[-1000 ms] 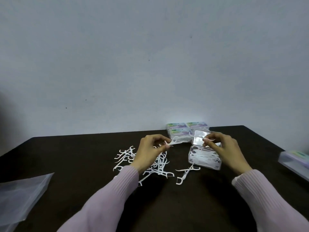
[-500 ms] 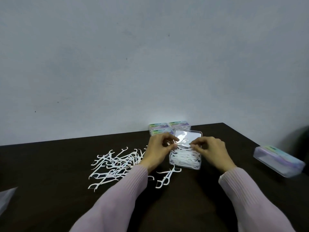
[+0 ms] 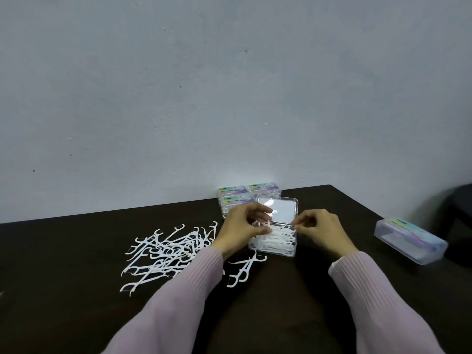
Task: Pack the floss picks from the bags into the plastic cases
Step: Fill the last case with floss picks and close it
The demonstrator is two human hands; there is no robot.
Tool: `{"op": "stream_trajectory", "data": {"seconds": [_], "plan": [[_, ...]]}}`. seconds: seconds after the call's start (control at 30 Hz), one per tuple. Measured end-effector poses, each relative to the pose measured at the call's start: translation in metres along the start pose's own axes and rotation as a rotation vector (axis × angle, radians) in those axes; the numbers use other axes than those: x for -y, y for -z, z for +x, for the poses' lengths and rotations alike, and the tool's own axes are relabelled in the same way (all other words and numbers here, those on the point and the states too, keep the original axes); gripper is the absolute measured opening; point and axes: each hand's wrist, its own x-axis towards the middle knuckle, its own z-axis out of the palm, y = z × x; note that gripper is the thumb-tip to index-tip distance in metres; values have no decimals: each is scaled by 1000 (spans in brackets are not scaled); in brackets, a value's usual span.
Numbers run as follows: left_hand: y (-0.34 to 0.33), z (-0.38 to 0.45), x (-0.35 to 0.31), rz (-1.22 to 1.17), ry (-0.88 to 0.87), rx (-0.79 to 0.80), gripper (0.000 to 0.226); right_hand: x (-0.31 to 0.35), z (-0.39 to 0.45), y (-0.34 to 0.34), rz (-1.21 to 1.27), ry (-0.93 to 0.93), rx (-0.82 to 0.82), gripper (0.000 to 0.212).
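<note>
Holding: left hand (image 3: 241, 229) and right hand (image 3: 322, 232) both sit at the open plastic case (image 3: 274, 245), one on each side
Left fingers: curled, thumb and forefinger pinching a floss pick (image 3: 263, 225) over the case's left rim
Right fingers: curled, tips pinched at the case's right rim on what looks like a pick end; too small to confirm
Case: clear, lid (image 3: 278, 209) hinged back and standing up, tray full of white picks, between the two hands
Loose pile (image 3: 167, 251): many picks tangled left of the left wrist, too many to count
Stray picks (image 3: 244, 269): about three, just in front of the case
Closed cases (image 3: 245, 196): three, stacked behind the open one, against the wall
Extra case (image 3: 410, 240): one, closed, well apart at right
Surface: dark table (image 3: 76, 302)
</note>
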Motion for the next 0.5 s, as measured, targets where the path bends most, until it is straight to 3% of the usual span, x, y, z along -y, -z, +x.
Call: {"op": "stream_trajectory", "data": {"seconds": [0.17,0.33,0.5], "plan": [[2,1,2,-64,61,-16,45,3,-1,-2,42,49,-55,8],[10,1,9,-168,125,-48,30,4,-2,-6,-21,70,-24,13],[23,-1,15,-80,165,112,36,5,-2,-5,-113,143,-4,17]]}}
